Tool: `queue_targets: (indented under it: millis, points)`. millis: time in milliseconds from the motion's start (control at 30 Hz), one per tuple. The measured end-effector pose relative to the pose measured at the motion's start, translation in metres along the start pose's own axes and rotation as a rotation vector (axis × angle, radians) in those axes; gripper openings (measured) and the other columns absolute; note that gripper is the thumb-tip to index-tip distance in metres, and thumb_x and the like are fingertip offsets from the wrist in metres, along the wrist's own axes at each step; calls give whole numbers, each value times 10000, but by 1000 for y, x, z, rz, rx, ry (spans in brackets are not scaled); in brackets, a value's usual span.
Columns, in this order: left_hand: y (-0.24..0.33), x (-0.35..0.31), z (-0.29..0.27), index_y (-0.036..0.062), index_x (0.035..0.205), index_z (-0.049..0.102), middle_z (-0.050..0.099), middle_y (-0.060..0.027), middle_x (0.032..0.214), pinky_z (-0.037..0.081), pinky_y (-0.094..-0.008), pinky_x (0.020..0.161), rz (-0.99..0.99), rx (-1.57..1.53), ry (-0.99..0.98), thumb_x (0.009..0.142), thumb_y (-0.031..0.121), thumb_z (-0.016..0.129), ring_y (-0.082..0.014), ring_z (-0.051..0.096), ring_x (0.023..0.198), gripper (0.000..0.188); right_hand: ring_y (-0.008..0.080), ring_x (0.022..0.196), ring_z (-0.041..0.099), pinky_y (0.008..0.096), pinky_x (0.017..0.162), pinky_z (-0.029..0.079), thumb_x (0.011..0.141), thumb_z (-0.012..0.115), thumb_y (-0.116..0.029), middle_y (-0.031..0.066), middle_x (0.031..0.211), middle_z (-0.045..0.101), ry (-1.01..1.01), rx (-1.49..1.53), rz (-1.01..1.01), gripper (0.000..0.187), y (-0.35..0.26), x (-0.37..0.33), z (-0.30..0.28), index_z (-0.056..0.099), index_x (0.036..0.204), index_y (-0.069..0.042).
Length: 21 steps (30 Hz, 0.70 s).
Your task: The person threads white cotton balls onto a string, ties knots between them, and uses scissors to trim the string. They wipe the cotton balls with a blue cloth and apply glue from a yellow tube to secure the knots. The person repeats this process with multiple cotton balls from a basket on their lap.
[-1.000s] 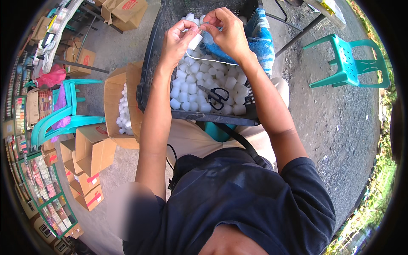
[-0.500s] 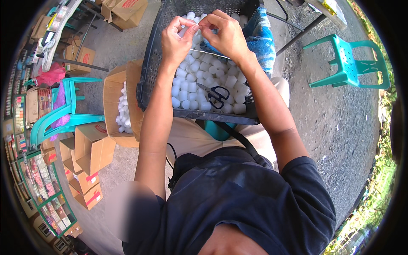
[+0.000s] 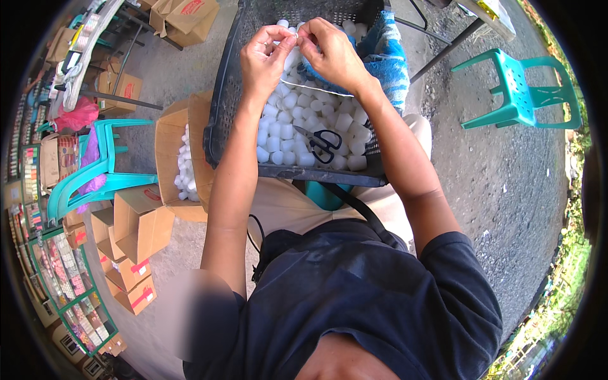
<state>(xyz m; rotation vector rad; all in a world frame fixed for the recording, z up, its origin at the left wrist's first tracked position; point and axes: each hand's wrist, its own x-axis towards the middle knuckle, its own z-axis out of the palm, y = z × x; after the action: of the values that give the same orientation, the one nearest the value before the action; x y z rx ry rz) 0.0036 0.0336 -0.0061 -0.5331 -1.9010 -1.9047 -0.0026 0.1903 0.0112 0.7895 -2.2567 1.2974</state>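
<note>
Over the far part of a black plastic crate (image 3: 288, 171), my left hand (image 3: 263, 63) and my right hand (image 3: 337, 58) meet with thumbs and fingers pinched together. Between them they grip a thin white string (image 3: 313, 88), which sags in a curve from below the left hand toward the right wrist. Whether a small white piece is also in the pinch, I cannot make out. Many short white cylinder-shaped pieces (image 3: 288, 133) fill the crate beneath. Scissors with dark handles (image 3: 325, 147) lie on top of the pieces, nearer to me, with blades pointing left.
A blue and white cloth (image 3: 387, 63) drapes over the crate's right side. Left of the crate stands an open cardboard box (image 3: 168, 155) with more white pieces. Teal plastic chairs stand on the left (image 3: 104, 171) and right (image 3: 516, 95). Table legs (image 3: 446, 50) rise at the far right.
The white string hangs lower and shows more of its curve below my hands. My fingers have shifted slightly while still pinched together; the scissors lie as before.
</note>
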Motion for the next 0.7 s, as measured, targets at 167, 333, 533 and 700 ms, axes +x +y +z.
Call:
queue_targets:
  millis: [167, 333, 533, 700]
  points:
    - [-1, -2, -3, 29, 932, 622, 637, 12, 831, 422, -183, 589, -66, 93, -15, 897, 115, 650, -34, 542, 686, 97, 277, 738, 589, 357, 663, 475, 864, 619, -120, 139, 845, 598, 32, -32, -68, 138, 3, -1, 2, 587, 901, 9]
    - [-3, -3, -1, 37, 926, 613, 577, 38, 836, 410, -199, 626, -227, -113, 12, 941, 166, 596, -25, 499, 733, 131, 267, 727, 579, 356, 663, 470, 878, 631, -135, 143, 849, 602, -6, 135, 2, 155, -5, 0, 1, 590, 917, 9]
    - [-5, -6, 3, 42, 1003, 563, 534, 32, 883, 460, -220, 633, -274, -158, -31, 990, 193, 513, -41, 497, 711, 160, 214, 707, 575, 328, 649, 463, 882, 620, -126, 133, 807, 606, -92, 29, -3, 140, 3, -2, 3, 598, 928, 5]
    - [-1, -6, 2, 75, 1063, 497, 522, -3, 851, 568, -326, 593, -453, -312, 16, 1004, 197, 456, -106, 591, 691, 142, 194, 707, 567, 336, 642, 449, 900, 585, -146, 121, 768, 587, -147, 81, 79, 161, 4, -2, 0, 589, 928, 13]
